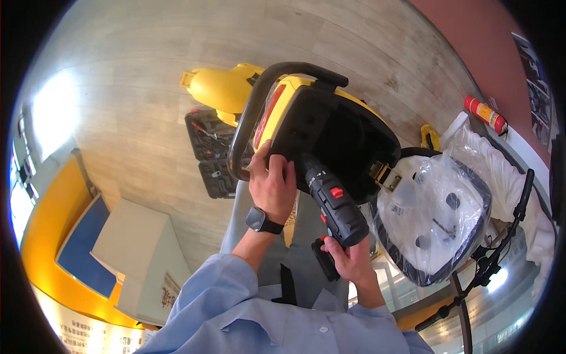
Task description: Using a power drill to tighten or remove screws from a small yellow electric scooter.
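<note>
A large yellow and black shell (342, 138) with a red light strip (272, 115) and a curved black rail (277, 68) lies in front of me. My left hand (272, 184) has its bent fingers on the shell's near left edge, beside the drill's nose. My right hand (352, 259) is closed around the handle of a black cordless drill (335, 203) with red buttons. The drill's front end points at the black panel; its tip and whatever it meets are hidden. A metal hinge (385, 176) sits at the shell's right edge.
An open black tool case (203, 133) lies on the floor, with a yellow body part (218, 88) beyond it. A plastic-wrapped white tub (433, 215) stands on the right, near black handlebars (492, 262). A red fire extinguisher (486, 114) is far right; a white box (141, 253) is left.
</note>
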### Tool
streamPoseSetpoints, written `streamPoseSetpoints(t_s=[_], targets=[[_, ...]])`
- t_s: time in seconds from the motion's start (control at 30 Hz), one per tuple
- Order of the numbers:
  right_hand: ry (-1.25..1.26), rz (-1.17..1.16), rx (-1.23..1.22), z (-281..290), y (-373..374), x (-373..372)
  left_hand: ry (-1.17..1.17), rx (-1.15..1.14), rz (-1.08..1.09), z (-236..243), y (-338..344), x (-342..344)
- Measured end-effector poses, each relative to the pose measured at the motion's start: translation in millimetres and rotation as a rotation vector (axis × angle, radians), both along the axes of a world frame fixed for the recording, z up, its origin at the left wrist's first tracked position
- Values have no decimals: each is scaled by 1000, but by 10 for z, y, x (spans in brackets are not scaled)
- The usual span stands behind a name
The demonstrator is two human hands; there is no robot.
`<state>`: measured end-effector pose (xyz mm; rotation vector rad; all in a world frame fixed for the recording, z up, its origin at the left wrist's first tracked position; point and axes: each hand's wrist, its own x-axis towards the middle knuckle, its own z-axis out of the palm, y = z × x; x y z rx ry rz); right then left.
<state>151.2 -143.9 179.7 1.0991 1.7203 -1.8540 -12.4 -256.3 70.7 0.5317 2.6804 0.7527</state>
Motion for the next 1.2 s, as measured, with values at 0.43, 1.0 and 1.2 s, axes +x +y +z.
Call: streamPoseSetpoints(t_s=[0.43, 1.0, 1.2], targets=[[77, 121, 34, -132, 73, 60, -42, 69, 31, -152, -8, 72], [9, -312, -310, -96, 83, 79, -8, 26, -55, -139, 1, 64], [22, -378, -317, -115, 29, 137, 14, 34, -34, -136, 24, 72]])
